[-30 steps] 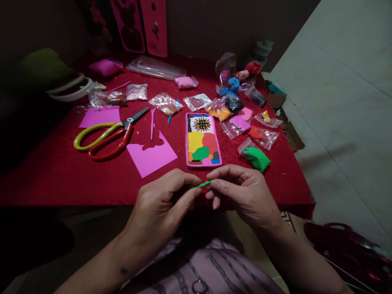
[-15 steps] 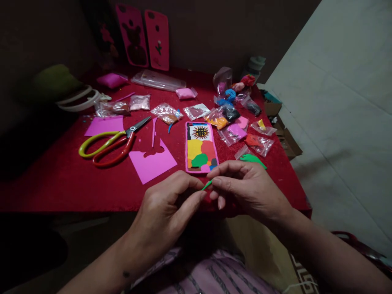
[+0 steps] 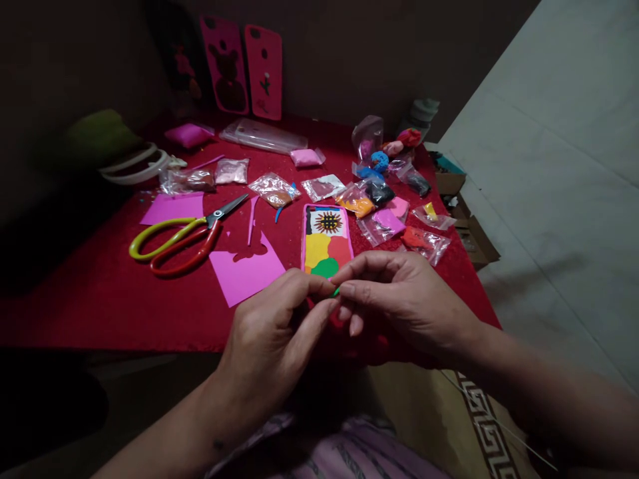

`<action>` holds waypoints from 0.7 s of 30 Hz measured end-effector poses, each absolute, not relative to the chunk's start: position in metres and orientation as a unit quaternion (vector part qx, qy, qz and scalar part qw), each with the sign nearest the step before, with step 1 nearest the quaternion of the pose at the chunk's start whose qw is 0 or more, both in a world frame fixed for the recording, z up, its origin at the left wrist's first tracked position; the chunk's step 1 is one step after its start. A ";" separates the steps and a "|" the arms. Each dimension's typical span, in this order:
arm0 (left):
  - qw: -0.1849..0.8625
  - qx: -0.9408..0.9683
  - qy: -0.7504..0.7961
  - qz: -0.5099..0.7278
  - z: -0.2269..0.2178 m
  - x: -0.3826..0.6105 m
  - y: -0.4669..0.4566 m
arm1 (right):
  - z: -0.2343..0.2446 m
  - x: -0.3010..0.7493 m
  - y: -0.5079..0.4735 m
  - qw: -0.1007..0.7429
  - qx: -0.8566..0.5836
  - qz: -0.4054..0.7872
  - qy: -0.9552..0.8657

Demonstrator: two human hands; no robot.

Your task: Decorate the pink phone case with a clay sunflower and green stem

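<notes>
Between my fingertips is a small thin piece of green clay (image 3: 336,291), mostly hidden by the fingers. My left hand (image 3: 277,326) closes thumb and index finger at one end of it. At the other end my right hand (image 3: 404,293) pinches it, its lower fingers curled loosely. Just beyond lies a phone case (image 3: 319,247) with a pink rim, decorated in patches of colour and a brown sun-like flower; my hands cover its near end. Left of it are a pink paper sheet (image 3: 244,274) with a cut-out and a pink modelling tool (image 3: 251,223).
Scissors (image 3: 190,243) with yellow and red handles lie on the red cloth (image 3: 124,319) at left. Several bags of coloured clay, such as an orange one (image 3: 359,206), spread across the back and right. Two decorated cases, one pink (image 3: 263,73), lean on the wall.
My fingertips have come closer together, and less of the green clay shows between them. Both hands now cover more of the phone case's near end. The view has shifted slightly.
</notes>
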State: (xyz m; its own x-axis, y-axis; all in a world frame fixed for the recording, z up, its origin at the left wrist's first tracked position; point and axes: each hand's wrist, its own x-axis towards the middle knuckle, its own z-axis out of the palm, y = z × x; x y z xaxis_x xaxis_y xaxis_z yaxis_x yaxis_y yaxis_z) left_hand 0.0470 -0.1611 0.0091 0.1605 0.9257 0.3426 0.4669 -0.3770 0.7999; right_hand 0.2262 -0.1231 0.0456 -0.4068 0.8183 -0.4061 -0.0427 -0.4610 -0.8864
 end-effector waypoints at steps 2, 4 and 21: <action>0.264 0.709 0.490 0.433 0.008 0.048 -0.159 | 0.047 0.228 -0.120 0.290 -0.453 0.728 -0.426; 0.261 0.704 0.493 0.440 0.009 0.049 -0.156 | 0.048 0.230 -0.116 0.285 -0.449 0.727 -0.434; 0.096 0.758 0.579 0.284 0.029 0.052 -0.085 | 0.031 0.263 -0.050 0.295 -0.352 0.272 -0.846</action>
